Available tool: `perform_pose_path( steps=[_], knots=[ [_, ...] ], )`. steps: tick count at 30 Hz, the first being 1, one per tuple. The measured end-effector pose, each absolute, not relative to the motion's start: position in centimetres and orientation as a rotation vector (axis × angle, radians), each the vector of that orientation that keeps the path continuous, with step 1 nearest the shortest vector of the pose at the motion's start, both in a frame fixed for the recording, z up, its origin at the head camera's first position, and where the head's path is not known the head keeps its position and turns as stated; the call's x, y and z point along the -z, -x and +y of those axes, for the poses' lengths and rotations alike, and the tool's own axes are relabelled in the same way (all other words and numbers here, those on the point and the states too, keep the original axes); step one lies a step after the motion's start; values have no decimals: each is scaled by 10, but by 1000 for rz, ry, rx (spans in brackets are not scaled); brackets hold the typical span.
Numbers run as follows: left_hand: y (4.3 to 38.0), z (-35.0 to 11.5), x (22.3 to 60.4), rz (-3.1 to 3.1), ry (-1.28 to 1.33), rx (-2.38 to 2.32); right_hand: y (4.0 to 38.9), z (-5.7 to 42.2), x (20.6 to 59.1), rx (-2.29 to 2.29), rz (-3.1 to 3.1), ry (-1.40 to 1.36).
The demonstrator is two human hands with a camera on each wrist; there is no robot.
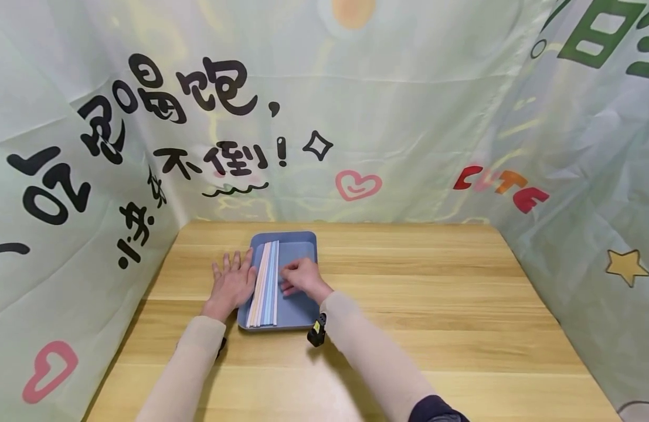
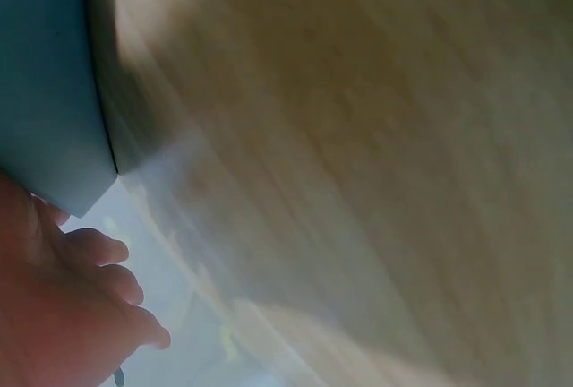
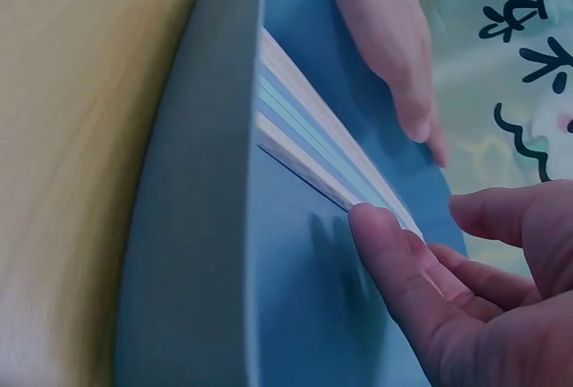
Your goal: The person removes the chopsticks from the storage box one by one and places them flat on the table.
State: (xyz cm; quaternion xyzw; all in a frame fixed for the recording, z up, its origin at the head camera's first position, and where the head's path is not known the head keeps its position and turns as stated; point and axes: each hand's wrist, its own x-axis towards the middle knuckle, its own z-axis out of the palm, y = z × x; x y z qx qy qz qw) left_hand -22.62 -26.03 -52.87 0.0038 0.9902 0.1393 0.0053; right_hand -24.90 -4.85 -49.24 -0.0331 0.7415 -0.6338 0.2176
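Observation:
A blue rectangular tray (image 1: 299, 310) lies on the table. Long thin straw-like sticks (image 1: 266, 281) in pale pink, white and blue lie side by side along its left half. My left hand (image 1: 233, 284) rests at the tray's left rim with fingers straight and spread. Inside the tray, just right of the sticks, is my right hand (image 1: 305, 276). In the right wrist view its thumb and loosely bent fingers (image 3: 394, 244) stand apart with nothing between them. The fingertips are close to the outermost stick; whether they touch it I cannot tell.
The wooden table (image 1: 419, 293) extends right of the tray and in front of it. Fabric walls (image 1: 408, 117) with printed lettering, hearts and a star enclose it on the left, back and right. A small black device (image 1: 317, 331) sits at my right wrist.

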Motion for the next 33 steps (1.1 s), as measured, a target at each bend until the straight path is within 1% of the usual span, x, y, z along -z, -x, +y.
perform_pose_path(
  steps=[11, 25, 33],
  knots=[
    [226, -259, 526, 3091, 17, -444, 250, -62, 496, 1714, 2036, 13],
    [226, -257, 526, 3090, 23, -472, 249, -70, 499, 1675, 2163, -117],
    [227, -258, 527, 3077, 37, -470, 251, -71, 504, 1675, 2187, -115]
  ],
)
